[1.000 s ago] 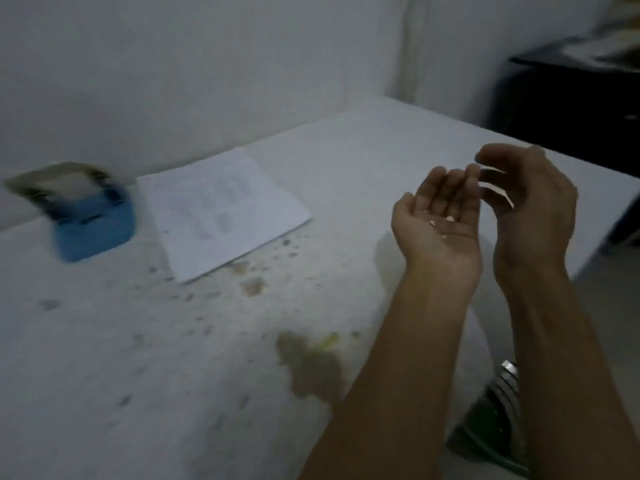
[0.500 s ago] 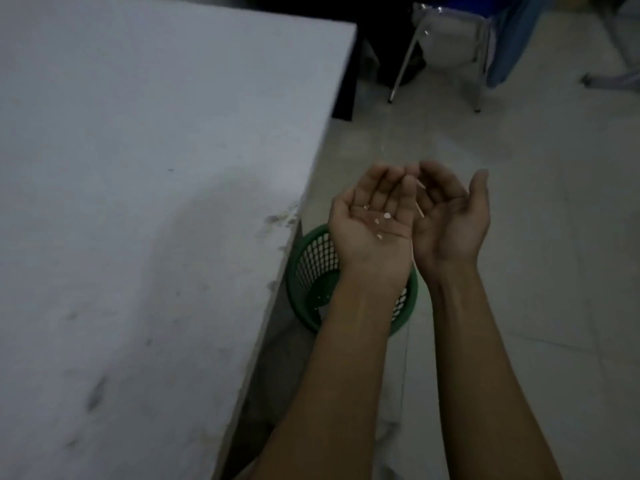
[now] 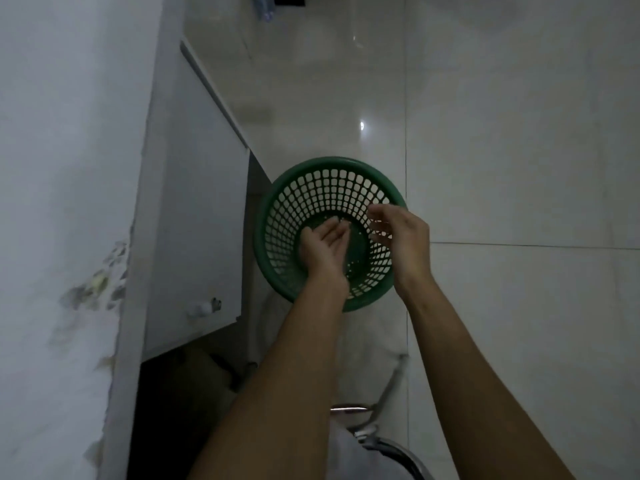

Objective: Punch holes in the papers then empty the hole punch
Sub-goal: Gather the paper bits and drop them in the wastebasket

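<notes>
Both hands hang over a green plastic basket (image 3: 322, 168) that stands on the tiled floor beside the table. My left hand (image 3: 323, 245) is flat and tilted on its edge above the basket's middle, fingers together, with a few tiny white paper dots (image 3: 341, 221) at its fingertips. More white paper dots (image 3: 351, 268) lie on the basket's bottom. My right hand (image 3: 398, 237) is over the basket's right rim, fingers loosely curled and apart, holding nothing. The hole punch and the papers are out of view.
The white table top (image 3: 52, 168), stained near its edge, fills the left side. Below it hangs a white cabinet door (image 3: 194, 220) with a knob (image 3: 202, 308). A metal chair frame (image 3: 374, 424) is at the bottom. Glossy floor tiles (image 3: 502, 150) spread to the right.
My view swung from the table with punch and paper down to the floor. Both hands moved off the table to above the basket, and the left palm tipped from cupped upward to sideways.
</notes>
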